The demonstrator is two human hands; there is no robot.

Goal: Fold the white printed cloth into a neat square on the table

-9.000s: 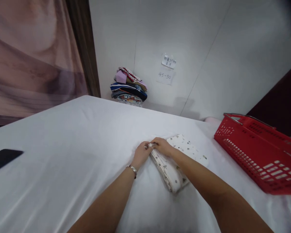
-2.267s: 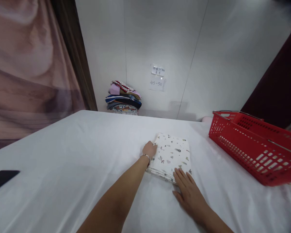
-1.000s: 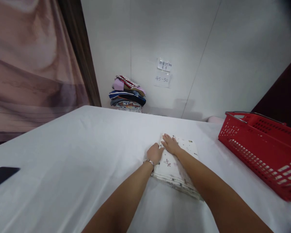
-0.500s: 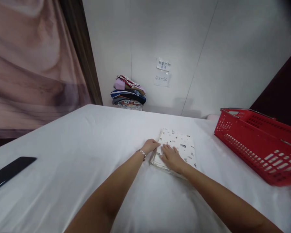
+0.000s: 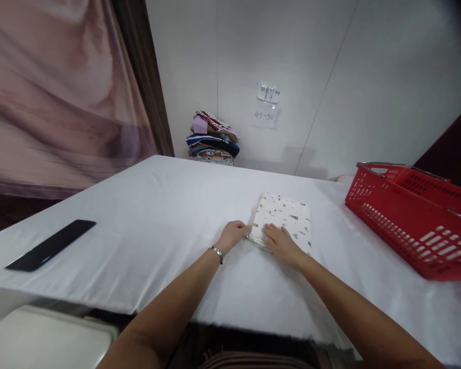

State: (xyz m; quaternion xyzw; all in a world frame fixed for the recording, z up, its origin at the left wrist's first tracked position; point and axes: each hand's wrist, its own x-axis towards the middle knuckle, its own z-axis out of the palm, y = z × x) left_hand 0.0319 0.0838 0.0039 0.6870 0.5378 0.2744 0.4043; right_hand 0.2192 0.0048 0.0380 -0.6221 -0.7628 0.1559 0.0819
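Observation:
A folded white cloth [image 5: 282, 212] with small grey and brown prints lies on the white-covered table [image 5: 169, 205], a little right of the middle. At its near left corner my left hand [image 5: 232, 236], with a bracelet on the wrist, pinches the layered edge between thumb and fingers. My right hand [image 5: 281, 243] rests flat on the near part of the cloth, fingers spread over the print.
A red plastic basket [image 5: 411, 220] with metal handles stands at the right. A black flat object [image 5: 54, 246] lies at the left. Folded fabrics [image 5: 213, 138] are stacked beyond the far edge. A white surface [image 5: 49, 338] shows below the table at the lower left.
The view has tilted down, showing the table's near edge. My left hand has moved from the cloth's left side to its near left corner. My right hand stays on top.

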